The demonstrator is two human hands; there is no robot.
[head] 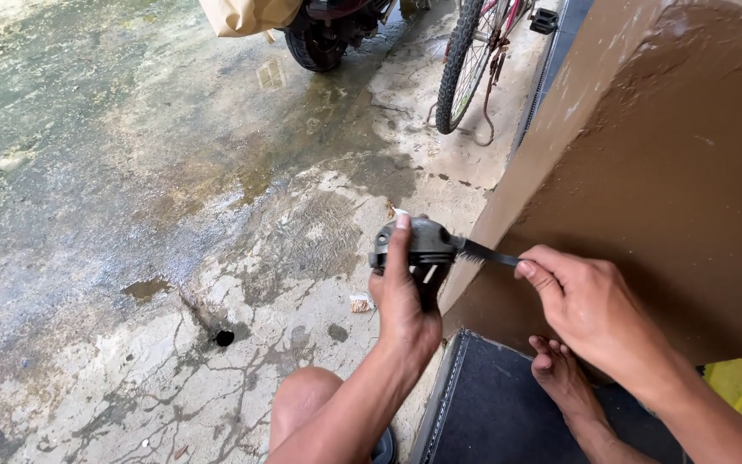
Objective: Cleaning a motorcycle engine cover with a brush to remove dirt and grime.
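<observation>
Left hand: I am seeing the left hand (403, 301) gripping one dark grey part (414, 247), fingers wrapped around its underside, one fingertip (402, 222) lying over the domed top.

Grey part: rounded, cap-like, matte plastic or metal, I cannot tell which; a small round hole is showing at its left end, pale marks on the lower body just under the gripping fingers.

Right hand: I am watching the right hand (590, 309) pinching the handle of one small black brush (489, 253) between thumb and fingertips, clenched tight.

Brush: slim, flat, dark; its bristled end is touching the right side of the grey part, directly between the two sets of fingers.

Wall: one brown pillar (663, 172), rough painted plaster, is standing just behind the right fingers.

Floor: cracked concrete floor (173, 258), wet and stained, is spreading left of the left fingers; one small round dark hole (225, 338) is sitting well below-left of them.

Mat: one dark mat (491, 421) with a ribbed edge is lying below both hands; one bare foot (564, 378) is resting on it, under the right fingers.

Vehicles: one bicycle wheel (461, 69), knobbly tyre, and one motorbike rear tyre (315, 47) are standing far above the fingers.

Scrap: one small pale wrapper (361, 302) is lying just left of the left wrist.
</observation>
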